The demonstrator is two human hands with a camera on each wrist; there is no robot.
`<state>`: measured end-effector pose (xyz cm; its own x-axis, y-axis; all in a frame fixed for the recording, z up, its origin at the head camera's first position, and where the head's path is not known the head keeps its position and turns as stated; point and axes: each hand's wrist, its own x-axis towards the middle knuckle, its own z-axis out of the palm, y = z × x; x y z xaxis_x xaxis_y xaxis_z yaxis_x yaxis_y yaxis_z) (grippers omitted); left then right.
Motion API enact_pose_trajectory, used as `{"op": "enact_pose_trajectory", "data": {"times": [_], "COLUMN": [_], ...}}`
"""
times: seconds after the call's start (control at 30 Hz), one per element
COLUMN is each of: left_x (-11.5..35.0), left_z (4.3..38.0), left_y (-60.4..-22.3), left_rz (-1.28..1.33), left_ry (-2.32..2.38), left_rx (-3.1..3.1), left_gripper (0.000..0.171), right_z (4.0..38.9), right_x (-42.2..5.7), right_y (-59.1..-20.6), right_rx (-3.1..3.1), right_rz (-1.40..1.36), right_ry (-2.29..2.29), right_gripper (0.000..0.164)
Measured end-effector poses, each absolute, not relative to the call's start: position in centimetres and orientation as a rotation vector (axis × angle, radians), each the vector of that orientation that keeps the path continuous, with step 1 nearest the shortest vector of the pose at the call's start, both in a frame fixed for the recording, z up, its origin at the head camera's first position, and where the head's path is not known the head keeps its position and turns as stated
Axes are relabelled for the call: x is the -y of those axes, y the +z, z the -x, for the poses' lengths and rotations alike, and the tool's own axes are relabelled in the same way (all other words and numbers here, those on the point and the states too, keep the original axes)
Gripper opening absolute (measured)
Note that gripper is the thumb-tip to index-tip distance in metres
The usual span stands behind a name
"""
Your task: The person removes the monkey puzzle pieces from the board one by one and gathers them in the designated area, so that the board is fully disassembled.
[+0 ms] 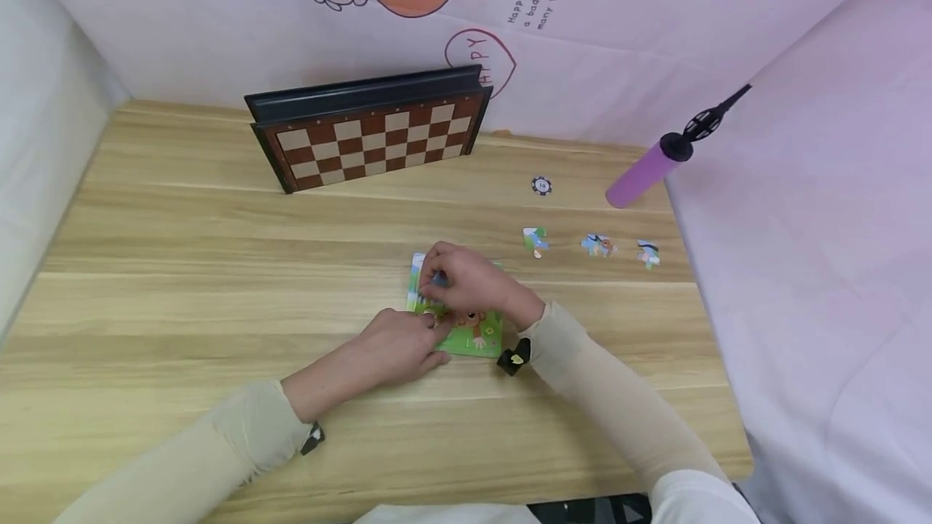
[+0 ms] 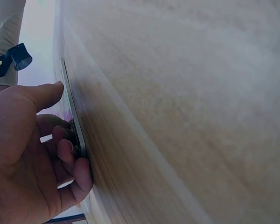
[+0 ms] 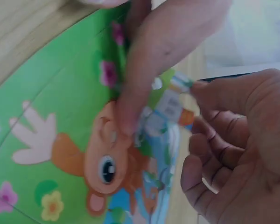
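Observation:
A jigsaw puzzle (image 1: 466,344) with a brown cartoon animal on green lies flat on the table, partly covered by both hands. My right hand (image 1: 473,281) is over its upper part, pinching a small jigsaw piece (image 3: 170,105) between thumb and fingers at the puzzle's edge. My left hand (image 1: 396,344) rests at the puzzle's lower left, its index finger reaching across and pressing the picture. In the left wrist view, its other fingers bend loosely by the thin puzzle edge (image 2: 73,109). Whether the piece sits in its gap is hidden.
Three loose jigsaw pieces lie right of the puzzle: one nearest (image 1: 535,241), one in the middle (image 1: 599,245), one farthest (image 1: 648,254). Behind them are a round chip (image 1: 541,185) and a purple cylinder with a black top (image 1: 641,176). A folded chessboard (image 1: 374,144) stands at the back.

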<state>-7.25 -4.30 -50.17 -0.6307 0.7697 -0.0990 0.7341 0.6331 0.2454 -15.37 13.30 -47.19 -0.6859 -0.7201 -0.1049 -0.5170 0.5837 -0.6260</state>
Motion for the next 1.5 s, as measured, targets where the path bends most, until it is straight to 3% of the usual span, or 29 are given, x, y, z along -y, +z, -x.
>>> {"op": "enact_pose_trajectory", "data": {"times": [0.17, 0.37, 0.6, 0.87, 1.5], "left_x": [4.5, 4.4, 4.4, 4.3, 3.9], "left_z": [7.1, 7.1, 6.9, 7.0, 7.2], "left_y": [-50.3, -50.1, -49.9, -50.0, -49.9], "left_rz": [-1.219, -1.172, -1.171, -1.166, -1.174], "left_ry": [0.276, 0.267, 0.273, 0.274, 0.276], "left_rx": [-2.655, -2.619, -2.604, -2.608, -2.613], "left_gripper": [0.062, 0.063, 0.064, 0.064, 0.063], "right_z": [15.6, 16.5, 15.1, 15.2, 15.0], "right_x": [-15.6, -22.7, -28.2, -28.7, -28.6], "right_y": [-45.5, -43.6, -45.3, -46.9, -45.7], "right_rx": [-2.458, -2.536, -2.518, -2.619, -2.636], "right_rz": [0.927, 0.83, 0.736, 0.804, 0.614], "right_ry": [-0.88, -0.758, -0.709, -0.718, -0.607], "right_gripper": [0.009, 0.008, 0.014, 0.015, 0.008]}}
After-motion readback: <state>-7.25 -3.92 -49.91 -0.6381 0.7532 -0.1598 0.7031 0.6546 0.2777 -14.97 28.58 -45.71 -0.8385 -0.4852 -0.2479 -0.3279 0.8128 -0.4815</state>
